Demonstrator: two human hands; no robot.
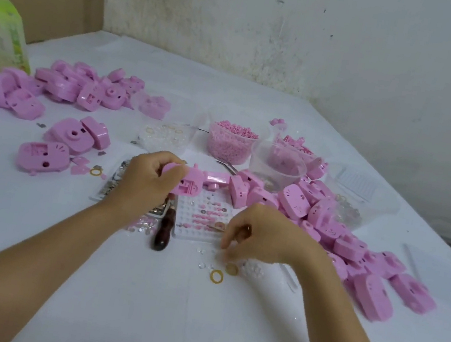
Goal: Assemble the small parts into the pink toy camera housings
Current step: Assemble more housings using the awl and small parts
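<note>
The left hand [147, 179] grips a housing [186, 183] above the tray's [186, 230] far edge, up-left of the right hand [257, 233], whose curled fingers dip to rings [211, 275] toward the bench's front edge; I cannot tell whether it holds anything.

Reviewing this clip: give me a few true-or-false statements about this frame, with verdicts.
1. The left hand grips a pink plastic toy camera housing. True.
2. The right hand holds the dark wooden-handled tool. False: it lies on the white table, beside the white pegged tray.
3. The clear tub of pink pellets has tipped over. False: it stands upright.
4. Two yellow rings lie near the right hand. True.
</note>
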